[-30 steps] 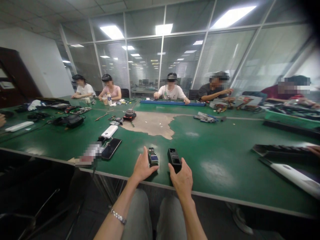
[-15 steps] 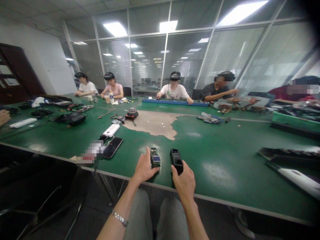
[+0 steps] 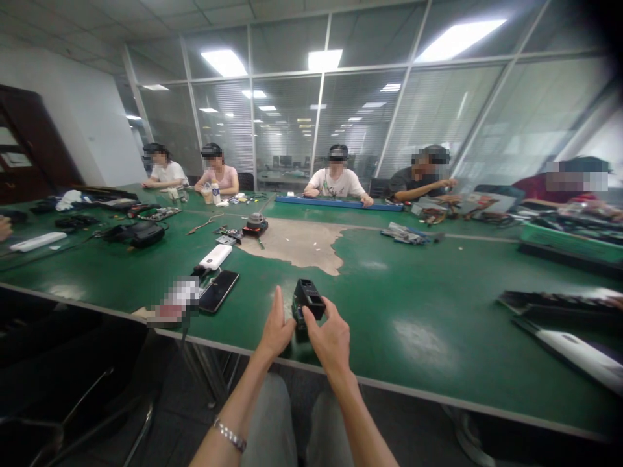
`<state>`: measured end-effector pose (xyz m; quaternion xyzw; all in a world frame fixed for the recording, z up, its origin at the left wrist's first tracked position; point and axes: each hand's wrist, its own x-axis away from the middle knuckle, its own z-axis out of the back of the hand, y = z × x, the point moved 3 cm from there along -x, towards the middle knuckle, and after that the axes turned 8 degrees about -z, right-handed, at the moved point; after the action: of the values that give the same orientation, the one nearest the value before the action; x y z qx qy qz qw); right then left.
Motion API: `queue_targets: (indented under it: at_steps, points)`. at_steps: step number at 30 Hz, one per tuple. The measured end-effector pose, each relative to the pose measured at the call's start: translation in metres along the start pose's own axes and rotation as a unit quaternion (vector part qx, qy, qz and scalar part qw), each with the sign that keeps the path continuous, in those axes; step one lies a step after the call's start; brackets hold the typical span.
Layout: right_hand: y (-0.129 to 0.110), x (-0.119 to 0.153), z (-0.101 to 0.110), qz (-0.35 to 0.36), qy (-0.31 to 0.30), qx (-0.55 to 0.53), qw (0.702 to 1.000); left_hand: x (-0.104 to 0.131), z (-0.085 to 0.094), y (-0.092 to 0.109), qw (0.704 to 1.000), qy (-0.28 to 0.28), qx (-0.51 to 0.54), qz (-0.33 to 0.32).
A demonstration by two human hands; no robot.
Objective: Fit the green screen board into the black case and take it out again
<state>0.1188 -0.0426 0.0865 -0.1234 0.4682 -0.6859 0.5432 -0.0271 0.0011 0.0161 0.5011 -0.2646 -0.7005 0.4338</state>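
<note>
My right hand (image 3: 331, 337) grips a black plastic casing (image 3: 310, 297) with openings in its upper face, thumb on one side and fingers on the other. The casing sits tilted over a small circuit-board device (image 3: 298, 314), which is mostly hidden beneath it. Whether the two parts are fitted together I cannot tell. At the left side of the device is my left hand (image 3: 277, 329), its index finger stretched out and the thumb close to the device's near end. That hand wears a metal bracelet on its wrist.
Left of my hands lie a dark phone (image 3: 219, 291) and a white power bank (image 3: 215, 257) with a cable. A speaker-like part (image 3: 255, 224) sits by the torn tan patch (image 3: 302, 243). Gloves (image 3: 406, 232), a green basket (image 3: 574, 241) and several co-workers are farther off.
My right hand has moved left with the black casing and brought it over the circuit-board device. My left hand has stayed beside the device, turned slightly more edge-on.
</note>
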Motion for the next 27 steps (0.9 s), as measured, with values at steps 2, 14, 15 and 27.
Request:
queue_targets:
  at_steps: [2, 14, 15, 27]
  points:
    - [-0.005, 0.001, -0.003, 0.007, -0.004, 0.021, 1.0, 0.0, -0.001, -0.001, 1.0, -0.001, -0.002, -0.003]
    - [-0.007, 0.011, -0.009, 0.02, 0.005, 0.128, 0.992, -0.002, 0.0, 0.005, 1.0, -0.013, -0.006, 0.026]
    - [-0.008, 0.011, -0.01, 0.023, 0.006, 0.133, 0.991, -0.003, 0.0, 0.006, 1.0, -0.014, -0.007, 0.026]
    - [0.009, 0.029, -0.016, 0.02, -0.004, 0.146, 0.989, -0.002, 0.001, 0.002, 0.999, 0.017, -0.037, 0.017]
